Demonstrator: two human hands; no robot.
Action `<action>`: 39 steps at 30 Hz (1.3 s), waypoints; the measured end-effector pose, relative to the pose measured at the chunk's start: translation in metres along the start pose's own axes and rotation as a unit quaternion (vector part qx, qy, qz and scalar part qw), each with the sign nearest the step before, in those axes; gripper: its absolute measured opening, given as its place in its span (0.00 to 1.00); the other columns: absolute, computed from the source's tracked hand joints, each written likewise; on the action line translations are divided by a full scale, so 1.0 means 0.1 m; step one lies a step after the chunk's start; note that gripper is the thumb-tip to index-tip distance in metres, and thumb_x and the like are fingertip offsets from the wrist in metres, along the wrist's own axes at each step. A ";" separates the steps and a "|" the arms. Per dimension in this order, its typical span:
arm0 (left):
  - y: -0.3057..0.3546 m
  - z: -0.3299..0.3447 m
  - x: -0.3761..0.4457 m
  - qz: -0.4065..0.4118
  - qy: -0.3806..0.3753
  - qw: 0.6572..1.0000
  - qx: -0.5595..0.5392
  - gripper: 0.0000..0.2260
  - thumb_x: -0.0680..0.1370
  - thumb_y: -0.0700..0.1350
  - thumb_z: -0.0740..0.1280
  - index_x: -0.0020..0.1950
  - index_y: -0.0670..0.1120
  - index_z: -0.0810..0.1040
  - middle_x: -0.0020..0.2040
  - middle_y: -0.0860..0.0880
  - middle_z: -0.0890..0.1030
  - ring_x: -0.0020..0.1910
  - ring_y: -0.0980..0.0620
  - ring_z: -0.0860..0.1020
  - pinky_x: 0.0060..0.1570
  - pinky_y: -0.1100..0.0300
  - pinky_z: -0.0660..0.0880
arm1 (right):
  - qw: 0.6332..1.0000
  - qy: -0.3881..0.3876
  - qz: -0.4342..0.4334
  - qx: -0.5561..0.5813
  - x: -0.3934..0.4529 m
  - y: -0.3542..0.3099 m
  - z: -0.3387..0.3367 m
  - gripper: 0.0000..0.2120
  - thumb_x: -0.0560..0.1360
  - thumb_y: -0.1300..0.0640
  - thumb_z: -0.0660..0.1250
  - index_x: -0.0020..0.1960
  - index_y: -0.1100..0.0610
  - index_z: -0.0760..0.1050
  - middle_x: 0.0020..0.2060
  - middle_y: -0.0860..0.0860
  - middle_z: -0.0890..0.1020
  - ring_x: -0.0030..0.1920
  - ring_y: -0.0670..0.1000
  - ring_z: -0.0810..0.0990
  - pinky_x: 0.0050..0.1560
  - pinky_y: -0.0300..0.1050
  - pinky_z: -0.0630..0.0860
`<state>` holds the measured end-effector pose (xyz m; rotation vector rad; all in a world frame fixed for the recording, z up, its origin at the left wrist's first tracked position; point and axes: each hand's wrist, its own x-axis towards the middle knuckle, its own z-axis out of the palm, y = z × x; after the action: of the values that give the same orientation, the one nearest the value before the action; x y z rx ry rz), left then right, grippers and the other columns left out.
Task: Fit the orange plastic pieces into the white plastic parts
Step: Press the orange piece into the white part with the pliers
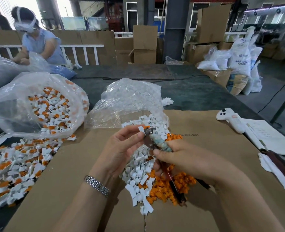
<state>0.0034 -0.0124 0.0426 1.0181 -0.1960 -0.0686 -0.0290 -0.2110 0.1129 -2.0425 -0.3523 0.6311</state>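
A cardboard sheet (205,148) covers the desk (197,91). On it lie white plastic parts (138,168) beside orange plastic pieces (162,190). The right hand (185,159) grips pliers (157,141); the left hand (121,146) pinches one white part (141,128) at their tip.

White sack (240,59) reads "ABS RESIN", partly blurred

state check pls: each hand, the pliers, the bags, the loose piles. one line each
left hand: pinches a white part with orange piece
right hand: grips pliers, handles squeezed
left bag: open, holds assembled white-and-orange parts
centre bag: open, white parts spilling out
white pile: loose on cardboard
orange pile: loose on cardboard
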 end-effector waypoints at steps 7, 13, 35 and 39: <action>-0.01 -0.01 -0.04 -0.014 0.003 1.000 -0.008 0.12 0.71 0.36 0.77 0.53 0.41 0.86 0.57 0.40 0.85 0.57 0.44 0.84 0.55 0.55 0.81 | 1.000 -0.011 0.003 0.021 -0.02 0.07 0.04 0.14 0.84 0.49 0.60 0.52 0.59 0.76 0.43 0.53 0.85 0.46 0.56 0.86 0.54 0.55 0.82; 0.02 -0.04 -0.04 -0.024 0.023 0.999 -0.013 0.18 0.71 0.40 0.78 0.59 0.38 0.83 0.58 0.39 0.85 0.55 0.44 0.85 0.54 0.58 0.81 | 0.999 0.016 0.020 0.036 -0.08 0.16 -0.01 0.10 0.82 0.50 0.63 0.52 0.57 0.76 0.41 0.51 0.85 0.42 0.50 0.85 0.50 0.50 0.84; -0.03 0.16 -0.19 -0.029 0.002 0.993 0.116 0.19 0.65 0.42 0.80 0.56 0.43 0.87 0.53 0.37 0.86 0.56 0.40 0.85 0.61 0.52 0.81 | 0.959 0.279 -0.043 -0.015 0.13 -0.07 0.04 0.05 0.75 0.57 0.73 0.47 0.52 0.77 0.34 0.52 0.85 0.34 0.47 0.86 0.42 0.49 0.85; -0.04 0.17 -0.19 -0.037 0.024 0.993 0.112 0.18 0.66 0.42 0.80 0.56 0.41 0.87 0.54 0.36 0.86 0.57 0.37 0.84 0.62 0.49 0.80 | 0.962 0.270 -0.037 -0.009 0.15 -0.06 0.04 0.05 0.76 0.59 0.73 0.49 0.53 0.78 0.35 0.52 0.85 0.35 0.47 0.86 0.43 0.48 0.85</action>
<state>-0.0189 -0.0261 0.0457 1.2494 -0.1232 -0.0908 -0.0191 -0.1985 0.1117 -2.1103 -0.1101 0.0100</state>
